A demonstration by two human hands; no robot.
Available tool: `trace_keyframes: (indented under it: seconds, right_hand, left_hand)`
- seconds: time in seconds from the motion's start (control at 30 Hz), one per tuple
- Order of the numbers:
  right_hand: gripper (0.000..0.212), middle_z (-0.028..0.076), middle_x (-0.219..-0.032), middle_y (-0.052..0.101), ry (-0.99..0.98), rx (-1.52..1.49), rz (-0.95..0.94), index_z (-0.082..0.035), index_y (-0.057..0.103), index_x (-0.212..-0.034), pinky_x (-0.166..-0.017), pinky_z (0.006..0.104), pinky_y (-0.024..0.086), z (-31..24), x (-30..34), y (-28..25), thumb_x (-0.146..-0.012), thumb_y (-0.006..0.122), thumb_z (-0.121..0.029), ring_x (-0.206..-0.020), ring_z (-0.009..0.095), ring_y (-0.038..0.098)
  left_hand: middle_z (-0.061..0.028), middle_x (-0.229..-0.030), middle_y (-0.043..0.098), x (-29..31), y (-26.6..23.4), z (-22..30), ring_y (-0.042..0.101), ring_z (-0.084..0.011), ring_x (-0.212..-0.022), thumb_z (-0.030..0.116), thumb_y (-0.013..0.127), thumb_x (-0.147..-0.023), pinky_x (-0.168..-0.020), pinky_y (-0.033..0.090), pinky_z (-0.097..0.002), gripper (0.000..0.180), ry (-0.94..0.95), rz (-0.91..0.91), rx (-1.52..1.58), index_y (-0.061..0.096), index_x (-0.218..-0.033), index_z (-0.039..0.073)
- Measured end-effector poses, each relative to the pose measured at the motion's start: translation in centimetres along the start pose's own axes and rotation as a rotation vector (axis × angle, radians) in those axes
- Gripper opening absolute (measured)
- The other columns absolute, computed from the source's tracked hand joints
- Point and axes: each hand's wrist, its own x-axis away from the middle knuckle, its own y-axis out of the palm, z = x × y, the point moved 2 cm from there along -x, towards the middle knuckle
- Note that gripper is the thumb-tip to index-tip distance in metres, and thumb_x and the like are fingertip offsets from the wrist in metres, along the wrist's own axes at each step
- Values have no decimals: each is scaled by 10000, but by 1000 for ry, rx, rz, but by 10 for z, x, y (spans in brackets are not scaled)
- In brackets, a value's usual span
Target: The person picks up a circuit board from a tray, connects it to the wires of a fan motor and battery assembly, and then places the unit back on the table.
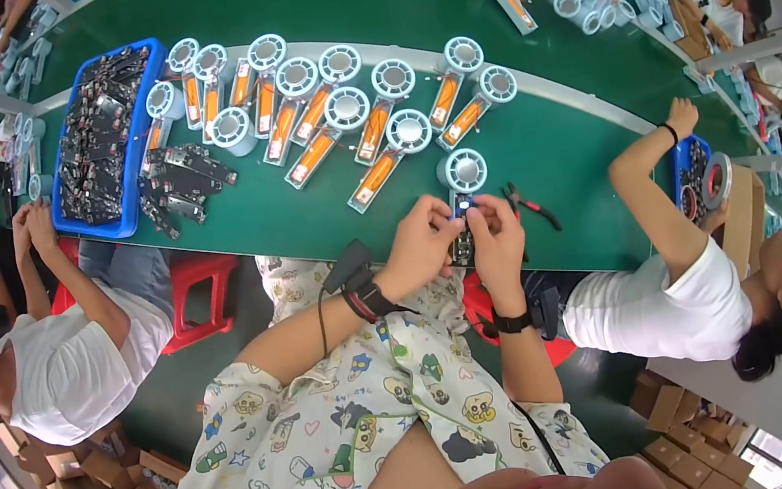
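Working at the near edge of a long green table [269, 207], a person's left hand [421, 242] and right hand [499, 243] are clamped on the narrow, dark-filled handle of a pale blue, round-headed plastic unit [463, 171]; its silver-centred head sits at 12 o'clock from the fingertips, and any finer part between them is too small to tell. Pliers with red-and-black handles [534, 209] lie near the right hand at 2 o'clock. At 10 o'clock rest matching units with orange-filled handles [296, 165] and, farther off, a blue plastic tray [98, 229] of black circuit boards [102, 126]. The step appears to be close fingertip work on the handle's interior; the next move likely calls for steady support and precise pressure.
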Motion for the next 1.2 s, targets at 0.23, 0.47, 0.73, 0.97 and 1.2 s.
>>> trace_keyframes:
  seconds: [0.23, 0.47, 0.73, 0.97, 1.2]
  right_hand:
    - [164, 51, -953, 717, 38, -29, -13, 30, 683, -1136, -720, 250, 522, 10, -4, -2, -1004, 680, -66, -822, 89, 654]
    - [201, 69, -930, 728, 94, 54, -79, 45, 679, -1137, -684, 269, 533, 3, -12, -9, -1021, 669, -118, -796, 107, 667]
    - [344, 120, -752, 693, -20, 618, -242, 65, 681, -1096, -597, 355, 527, -46, -9, -6, -929, 763, -224, -662, 169, 671]
    - [243, 94, -707, 626, 173, 693, -209, 39, 634, -939, -580, 355, 488, -101, -17, -42, -936, 727, -185, -616, 201, 603]
    - [254, 52, -763, 606, -164, 704, -234, 53, 621, -1088, -574, 309, 503, -202, -190, 23, -1000, 653, -183, -667, 120, 596]
  left_hand:
    - [-93, -782, 636, 6, -3, 6, 673, -169, -601, 163, 710, -990, -455, 507, -322, 401, 28, -96, -263, 469, -1254, -18]
    - [-160, -800, 653, 2, -6, 31, 689, -276, -608, 181, 738, -948, -561, 535, -417, 603, -65, -268, -502, 392, -1377, -64]
    - [-261, -868, 710, -9, -14, 13, 705, -476, -779, 337, 721, -952, -680, 569, -546, 533, 194, -277, -789, 461, -1230, -36]
    - [-218, -945, 713, 13, -15, 31, 707, -411, -773, 356, 701, -960, -651, 571, -511, 375, 510, -406, -785, 596, -1086, 18]
    - [-129, -909, 684, -10, -5, -5, 715, -338, -812, 250, 685, -919, -686, 593, -441, 231, 867, -897, -984, 618, -999, 43]
